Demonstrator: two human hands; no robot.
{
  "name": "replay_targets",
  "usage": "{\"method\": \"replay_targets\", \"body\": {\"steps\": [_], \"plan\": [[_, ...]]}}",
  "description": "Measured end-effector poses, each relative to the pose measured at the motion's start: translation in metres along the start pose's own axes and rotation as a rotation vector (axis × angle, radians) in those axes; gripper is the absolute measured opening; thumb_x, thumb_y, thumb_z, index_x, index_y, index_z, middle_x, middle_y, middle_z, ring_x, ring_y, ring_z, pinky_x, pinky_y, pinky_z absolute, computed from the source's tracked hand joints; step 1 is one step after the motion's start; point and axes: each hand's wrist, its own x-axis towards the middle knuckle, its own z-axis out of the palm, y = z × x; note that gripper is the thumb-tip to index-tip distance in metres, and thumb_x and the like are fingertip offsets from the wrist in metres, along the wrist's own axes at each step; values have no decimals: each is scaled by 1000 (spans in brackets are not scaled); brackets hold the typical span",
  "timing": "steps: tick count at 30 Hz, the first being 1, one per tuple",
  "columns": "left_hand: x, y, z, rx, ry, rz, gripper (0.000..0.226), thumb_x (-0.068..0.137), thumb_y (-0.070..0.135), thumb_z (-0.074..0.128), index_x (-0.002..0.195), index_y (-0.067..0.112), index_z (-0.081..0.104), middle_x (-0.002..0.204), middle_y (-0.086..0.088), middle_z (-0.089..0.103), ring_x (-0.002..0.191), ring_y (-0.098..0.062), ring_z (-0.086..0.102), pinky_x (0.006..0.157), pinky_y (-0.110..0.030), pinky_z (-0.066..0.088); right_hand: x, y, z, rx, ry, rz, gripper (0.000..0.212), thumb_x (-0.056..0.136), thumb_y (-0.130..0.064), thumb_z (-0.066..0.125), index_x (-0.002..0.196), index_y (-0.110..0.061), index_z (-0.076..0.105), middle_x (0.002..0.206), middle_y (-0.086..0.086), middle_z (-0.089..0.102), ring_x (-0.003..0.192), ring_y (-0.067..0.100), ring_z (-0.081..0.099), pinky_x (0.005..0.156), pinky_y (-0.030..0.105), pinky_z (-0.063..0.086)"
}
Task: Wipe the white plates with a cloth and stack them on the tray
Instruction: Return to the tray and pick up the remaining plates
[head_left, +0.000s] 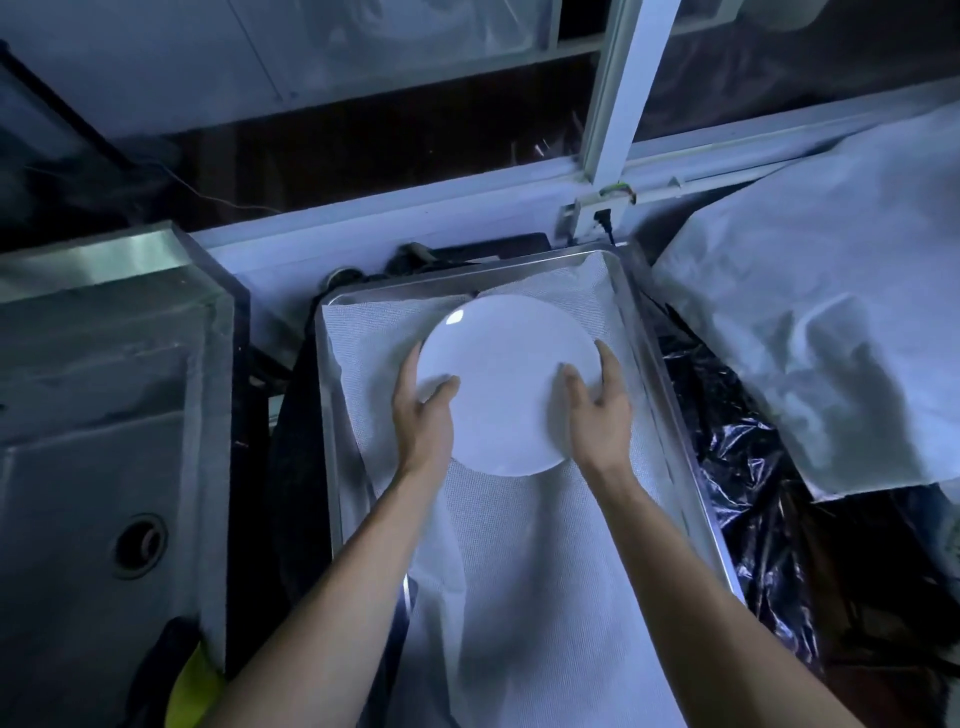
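Observation:
A round white plate (506, 379) is over the far half of a metal tray (631, 291) lined with a white mesh cloth (519, 545). My left hand (423, 415) grips the plate's left edge, thumb on top and fingers under the rim. My right hand (597, 410) grips the right edge the same way. I cannot tell whether the plate touches the cloth or hangs just above it. No other plate shows.
A steel sink (104, 415) with a drain hole lies to the left. Crumpled black plastic (748, 467) and a white cloth-covered surface (831, 312) lie to the right. A white window frame (618, 98) runs behind the tray. A yellow object (195, 691) sits at the bottom left.

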Motion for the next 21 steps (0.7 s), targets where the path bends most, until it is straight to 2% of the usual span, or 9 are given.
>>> {"method": "replay_targets", "body": {"steps": [2,3,5,7,10,14,17,21], "plan": [[-1,-1,2,-45,10,-6,56,74,9,65,125,33,67,105,-2,73,85,-5,68,71,-13,51,-2,-1,5,59,37,40,56,96,-39,62,147,-34,43,138,-16,55,131,2,48,114,33,37],[-1,-1,2,-65,10,-12,58,72,11,64,126,31,67,102,0,73,87,-8,68,73,-17,52,-3,-1,6,86,55,54,54,95,-36,63,146,-35,45,129,-24,58,123,-8,51,109,27,40],[-3,0,3,-96,12,-27,61,70,11,64,127,31,67,106,-2,75,92,-13,69,78,-24,54,-4,-1,8,128,85,65,53,94,-31,64,145,-34,47,114,-34,57,104,-26,51,94,13,42],[-5,0,5,-116,27,-30,63,68,10,63,127,32,67,113,-4,75,96,-15,69,80,-28,54,-5,-2,7,145,88,73,53,93,-29,65,143,-35,48,111,-33,57,96,-29,51,84,7,40],[-11,1,6,-112,41,-25,65,66,9,62,128,30,67,115,-6,75,100,-18,70,78,-28,54,-9,-5,4,156,86,84,55,91,-29,65,143,-35,48,113,-31,58,96,-28,51,80,6,39],[-19,0,3,-126,47,-47,65,67,9,62,129,27,66,118,-8,74,109,-27,69,85,-33,54,-22,-3,2,179,102,95,57,90,-27,66,143,-34,49,126,-15,63,114,-1,58,94,22,44],[-28,1,0,-119,44,-34,66,67,9,61,130,26,66,119,-4,74,110,-24,69,87,-33,54,-31,0,0,192,109,108,57,90,-25,66,143,-34,48,129,-12,63,118,4,58,102,28,45],[-41,2,-4,-120,28,-8,64,67,8,60,129,24,67,115,-3,75,102,-17,69,83,-29,55,-41,1,-5,181,124,114,57,90,-25,66,143,-35,49,129,-11,64,117,5,59,103,28,45]]}}
